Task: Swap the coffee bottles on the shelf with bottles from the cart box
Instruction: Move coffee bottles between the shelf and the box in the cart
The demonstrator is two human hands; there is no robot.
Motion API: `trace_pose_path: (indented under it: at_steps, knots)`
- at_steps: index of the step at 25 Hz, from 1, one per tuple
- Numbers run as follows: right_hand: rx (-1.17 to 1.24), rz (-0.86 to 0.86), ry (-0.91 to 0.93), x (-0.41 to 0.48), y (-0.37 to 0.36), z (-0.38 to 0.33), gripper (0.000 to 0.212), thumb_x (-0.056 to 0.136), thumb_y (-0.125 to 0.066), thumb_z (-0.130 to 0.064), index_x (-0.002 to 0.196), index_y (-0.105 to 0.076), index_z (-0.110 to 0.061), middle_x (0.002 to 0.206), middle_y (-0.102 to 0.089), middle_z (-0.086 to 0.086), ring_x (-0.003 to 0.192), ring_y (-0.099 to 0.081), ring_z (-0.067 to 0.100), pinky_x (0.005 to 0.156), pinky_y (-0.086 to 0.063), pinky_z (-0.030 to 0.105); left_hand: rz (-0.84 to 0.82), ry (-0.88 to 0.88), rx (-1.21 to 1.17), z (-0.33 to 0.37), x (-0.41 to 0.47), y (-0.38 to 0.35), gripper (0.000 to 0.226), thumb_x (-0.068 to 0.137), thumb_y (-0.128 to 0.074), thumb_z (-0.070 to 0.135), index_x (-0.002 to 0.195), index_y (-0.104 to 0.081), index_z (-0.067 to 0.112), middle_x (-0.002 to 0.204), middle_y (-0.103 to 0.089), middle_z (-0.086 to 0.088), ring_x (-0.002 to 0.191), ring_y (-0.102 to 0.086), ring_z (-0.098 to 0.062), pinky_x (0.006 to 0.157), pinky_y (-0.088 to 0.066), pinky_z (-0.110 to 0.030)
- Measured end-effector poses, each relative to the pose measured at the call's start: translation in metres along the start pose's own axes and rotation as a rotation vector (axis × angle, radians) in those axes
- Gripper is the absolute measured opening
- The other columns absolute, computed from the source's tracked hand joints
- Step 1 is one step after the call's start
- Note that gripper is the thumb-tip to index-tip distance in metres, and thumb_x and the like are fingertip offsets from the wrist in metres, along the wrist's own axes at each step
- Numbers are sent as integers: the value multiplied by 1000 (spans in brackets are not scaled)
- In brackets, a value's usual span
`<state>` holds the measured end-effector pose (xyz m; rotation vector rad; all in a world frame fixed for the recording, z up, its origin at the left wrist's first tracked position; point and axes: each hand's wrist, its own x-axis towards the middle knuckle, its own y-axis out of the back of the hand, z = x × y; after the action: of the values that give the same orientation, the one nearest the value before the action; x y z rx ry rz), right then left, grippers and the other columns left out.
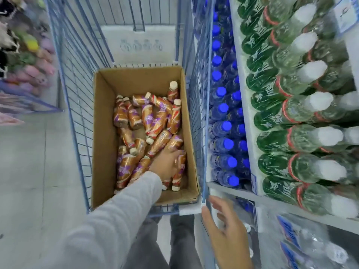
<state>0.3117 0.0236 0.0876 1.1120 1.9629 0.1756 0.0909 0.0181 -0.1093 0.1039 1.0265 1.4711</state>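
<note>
Shelf: We see the shelf (281, 207) along our right side. It carries green bottles (272, 117) in shrink wrap and, closer to the cart, rows of blue-capped bottles (223, 125). We make out no coffee bottle on it in this view.
Cart: The blue wire cart (77, 94) stands just beside the shelf, directly ahead of us, its right wall close against the blue-capped rows.
Box: An open cardboard box (101, 152) sits in the near end of the cart, its right wall against the cart's right side.
Coffee bottles: The coffee bottles (155, 117), brown and gold with purple labels and pale caps, lie in a loose heap across the box floor. Most are on their sides. Two near the far right wall look upright.
Sleeve: A grey sleeve (116, 220) runs from lower left over the near edge of the box.
Right hand: Our right hand (223, 226) hovers outside the cart near its near right corner, between cart and shelf. Its fingers are spread and hold nothing. It is blurred, so we cannot tell whether the thumb touches the corner.
Left hand: Our left hand (164, 165) is down inside the box, palm down on the near right part of the heap, with bottles touching it on both sides. We cannot tell whether its fingers have closed round one.
</note>
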Motion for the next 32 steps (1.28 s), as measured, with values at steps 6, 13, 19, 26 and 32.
trace_pose_path:
  at_steps: [6, 13, 19, 26, 32]
  knots:
    - [4, -30, -62, 15, -9, 32, 25, 83, -66, -45, 107, -67, -43, 115, -63, -29, 113, -58, -4, 100, -45, 28, -190, -560, 671, -43, 39, -18, 79, 73, -79, 11, 145, -51, 23, 163, -25, -17, 154, -17, -34, 123, -4, -46]
    - [-39, -102, -45, 19, -27, 28, 27, 86, -65, -47, 113, -63, -47, 119, -57, -36, 114, -54, -10, 96, -41, 19, -48, -495, 633, -68, 25, -26, 84, 77, -80, 30, 151, -42, 16, 157, -42, -10, 149, -32, -31, 123, -20, -48]
    - [-139, -211, 45, 31, -29, -14, 26, 94, -60, -47, 120, -56, -48, 120, -55, -38, 117, -48, -15, 100, -40, 21, 234, 230, -443, -49, -68, 30, 71, 80, -82, 39, 142, -53, 19, 131, -64, 1, 119, -60, -13, 104, -48, -31]
    - [-569, -390, 318, 144, -99, -23, 41, 96, -59, -29, 136, -52, -26, 132, -57, -5, 122, -53, 16, 101, -46, 36, 521, 507, -1072, -37, -153, 67, 45, 79, -82, 35, 121, -71, 24, 107, -77, 8, 100, -71, -9, 87, -58, -28]
    - [-1309, -887, 637, 235, -173, 1, 57, 90, -64, -21, 144, -49, -23, 148, -47, 6, 136, -42, 30, 112, -33, 44, 595, 595, -1300, -42, -192, 55, 43, 64, -75, 48, 102, -77, 27, 101, -77, -2, 97, -72, -22, 80, -55, -37]
